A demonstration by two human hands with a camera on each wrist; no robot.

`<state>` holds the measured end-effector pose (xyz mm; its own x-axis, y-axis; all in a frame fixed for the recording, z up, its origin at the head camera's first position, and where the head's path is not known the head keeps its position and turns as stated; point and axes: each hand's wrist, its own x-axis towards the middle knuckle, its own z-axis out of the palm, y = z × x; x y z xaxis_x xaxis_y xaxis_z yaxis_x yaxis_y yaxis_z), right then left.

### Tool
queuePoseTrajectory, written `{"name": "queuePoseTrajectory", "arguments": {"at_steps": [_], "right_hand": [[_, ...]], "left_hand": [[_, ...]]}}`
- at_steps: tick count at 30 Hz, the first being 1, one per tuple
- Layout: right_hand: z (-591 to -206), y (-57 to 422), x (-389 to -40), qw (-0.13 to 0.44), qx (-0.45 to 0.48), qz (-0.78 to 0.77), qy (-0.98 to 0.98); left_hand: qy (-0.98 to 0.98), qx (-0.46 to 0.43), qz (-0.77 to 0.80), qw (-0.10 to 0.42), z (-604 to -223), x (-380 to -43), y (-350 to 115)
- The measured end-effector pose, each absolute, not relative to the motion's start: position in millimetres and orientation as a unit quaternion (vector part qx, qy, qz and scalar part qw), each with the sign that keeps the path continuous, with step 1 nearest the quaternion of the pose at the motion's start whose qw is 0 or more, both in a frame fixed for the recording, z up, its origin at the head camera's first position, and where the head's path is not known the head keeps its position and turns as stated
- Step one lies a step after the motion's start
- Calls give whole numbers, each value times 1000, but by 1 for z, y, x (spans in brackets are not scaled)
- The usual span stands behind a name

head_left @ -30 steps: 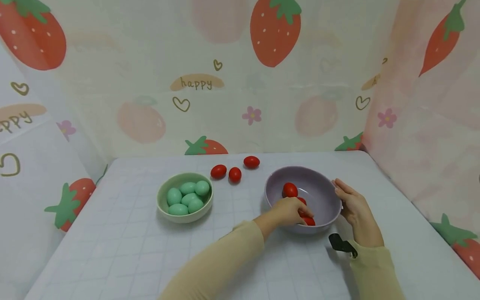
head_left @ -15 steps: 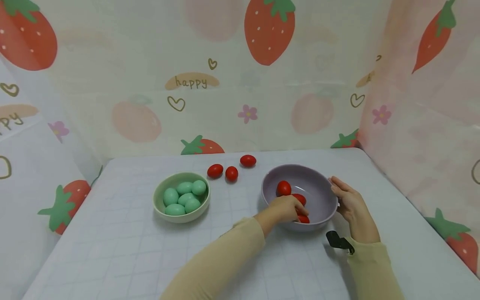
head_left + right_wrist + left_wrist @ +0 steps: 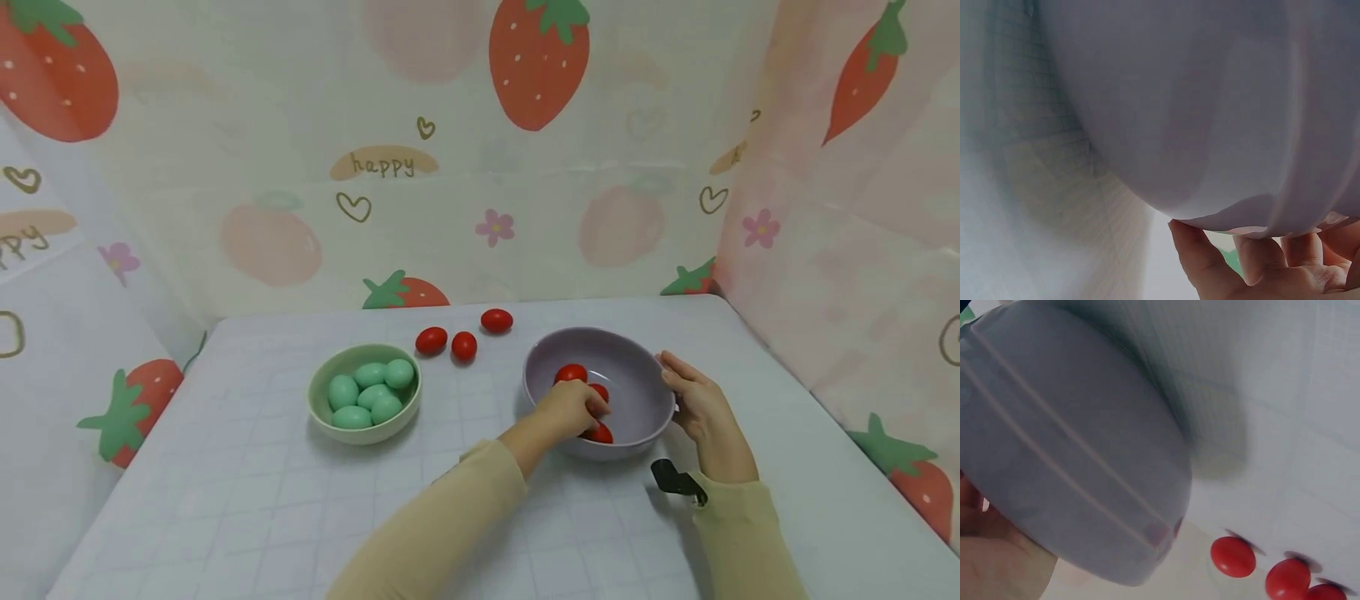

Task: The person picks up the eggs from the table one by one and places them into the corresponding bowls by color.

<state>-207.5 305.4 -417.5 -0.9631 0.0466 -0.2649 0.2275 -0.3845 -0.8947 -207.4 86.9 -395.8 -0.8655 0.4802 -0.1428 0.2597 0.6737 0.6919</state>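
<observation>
A purple bowl (image 3: 637, 379) stands on the right part of the table with several red eggs in it. My left hand (image 3: 564, 410) reaches over its near left rim, fingers down among a far red egg (image 3: 572, 372), a middle red egg (image 3: 600, 390) and a near red egg (image 3: 600, 433). Whether those fingertips pinch an egg is hidden. With fingers at the rim and the palm outside, my right hand (image 3: 705, 417) holds the bowl's right side. The bowl's outer wall (image 3: 1166, 125) fills most of the right wrist view, fingers (image 3: 1200, 256) at its edge.
A light green bowl (image 3: 318, 412) full of pale green eggs (image 3: 372, 396) stands to the left. Three red eggs lie on the table behind and between the bowls, one (image 3: 464, 347) nearest me. Strawberry-printed cloth (image 3: 465, 233) walls the back and sides.
Inside the bowl my left hand has shifted slightly left and away from me; the near red egg has shifted the same way. My right hand stays at the rim. The head view has shifted slightly.
</observation>
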Motion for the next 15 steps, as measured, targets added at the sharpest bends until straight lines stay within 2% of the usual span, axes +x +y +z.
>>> {"name": "queuePoseTrajectory", "arguments": {"at_steps": [9, 15], "right_hand": [[-417, 307, -207, 62, 115, -831, 540], [-417, 305, -207, 64, 120, -830, 541]], "left_hand": [[822, 217, 515, 110, -402, -206, 60], [767, 182, 610, 81, -403, -206, 39]]}}
